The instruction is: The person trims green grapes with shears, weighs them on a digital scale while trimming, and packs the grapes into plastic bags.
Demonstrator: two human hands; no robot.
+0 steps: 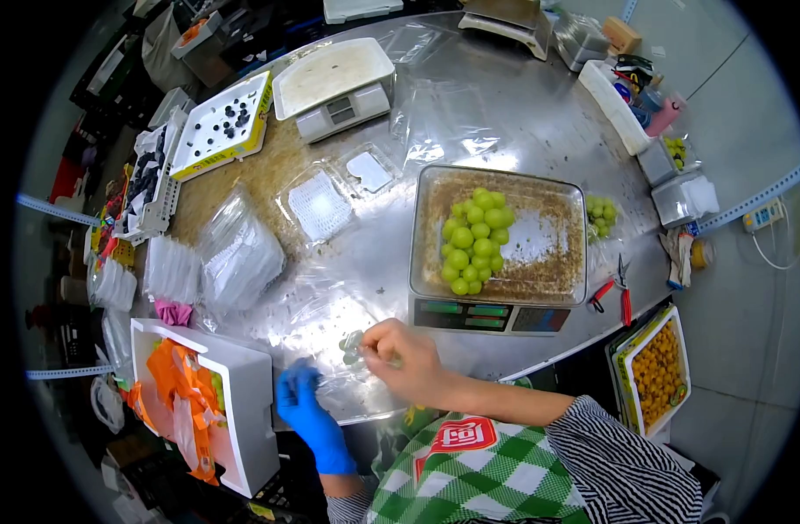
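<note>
Green-checked apron (505,480) cloth bears a red badge (464,435), its white lettering unreadable. Left hand (311,417), blue-gloved, is blurred, its grip unclear; bare right hand (409,361) pinches clear, green-marked plastic (351,348); round grapes (477,240) lie on a brown-stained metal pan (548,231).

A metal table (540,131) bears scales (544,218), clear plastic packaging (240,255) and red-handled shears (626,306).

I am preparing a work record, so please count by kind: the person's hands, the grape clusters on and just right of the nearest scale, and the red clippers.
Hands: 2 (left hand blue-gloved, right hand bare)
Grape clusters: 2 (one on the scale, one to its right)
Red clippers: 1
Total: 5
</note>
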